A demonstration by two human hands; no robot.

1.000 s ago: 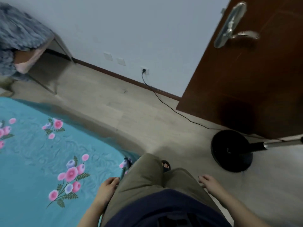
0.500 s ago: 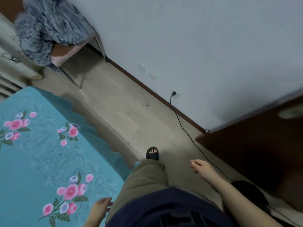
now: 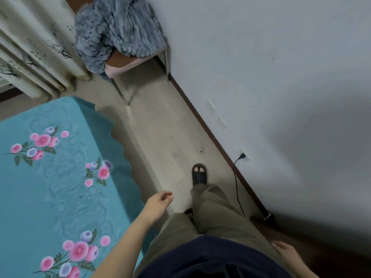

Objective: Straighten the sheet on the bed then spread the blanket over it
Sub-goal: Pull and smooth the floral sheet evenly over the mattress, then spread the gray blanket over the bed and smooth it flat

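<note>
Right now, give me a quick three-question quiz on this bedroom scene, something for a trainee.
1. True or false: the grey blanket is spread over the teal sheet.
2. The left hand holds: A) the sheet's edge, B) nothing, C) the blanket.
3. Fill in: the blanket is heaped on a ____.
Key: 1 false, the visible sheet lies bare; 2 B; 3 chair.
</note>
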